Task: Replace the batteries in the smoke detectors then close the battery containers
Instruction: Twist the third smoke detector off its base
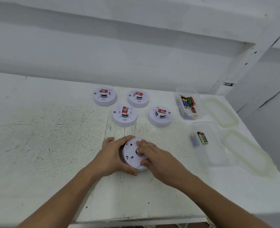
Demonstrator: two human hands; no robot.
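Observation:
A white round smoke detector (132, 157) lies face down on the table in front of me, its back plate up. My left hand (114, 156) grips its left rim, thumb at the near edge. My right hand (150, 153) rests on top, fingers curled over the battery slot in the middle and thumb against the near rim; what the fingers hold is hidden. Several more smoke detectors stand face up behind it, each with a red label: one at the far left (105, 96), another further right (138, 98), and a nearer pair (124, 115) (159, 116).
A clear container (187, 89) at the back right holds several mixed batteries (187, 102). A nearer clear container (216, 150) holds two batteries (200, 138). Two clear lids (220, 112) (249, 152) lie to the right, near the table's right edge. A white wall stands behind.

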